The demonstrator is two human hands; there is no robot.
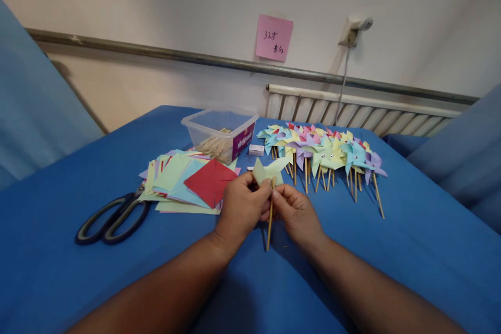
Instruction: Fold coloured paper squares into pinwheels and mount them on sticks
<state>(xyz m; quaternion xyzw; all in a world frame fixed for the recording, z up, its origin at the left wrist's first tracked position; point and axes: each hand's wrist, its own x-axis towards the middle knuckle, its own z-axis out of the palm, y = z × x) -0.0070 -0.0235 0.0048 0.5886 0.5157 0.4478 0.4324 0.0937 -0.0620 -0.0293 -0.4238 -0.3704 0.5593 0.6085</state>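
While the stick (pixel 269 232) is pinched: left hand (pixel 243 203) presses it against the pinwheel (pixel 274 168), right hand (pixel 299 215) pinching just below.
Stick: best kept straight.
Pinwheel: probably creases easily; press lightly.

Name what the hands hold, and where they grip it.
A pale green pinwheel and its stick; left hand and right hand pinch them together near the stick's upper end.

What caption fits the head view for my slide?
Left hand and right hand hold folded green paper and a stick near many pinwheels.
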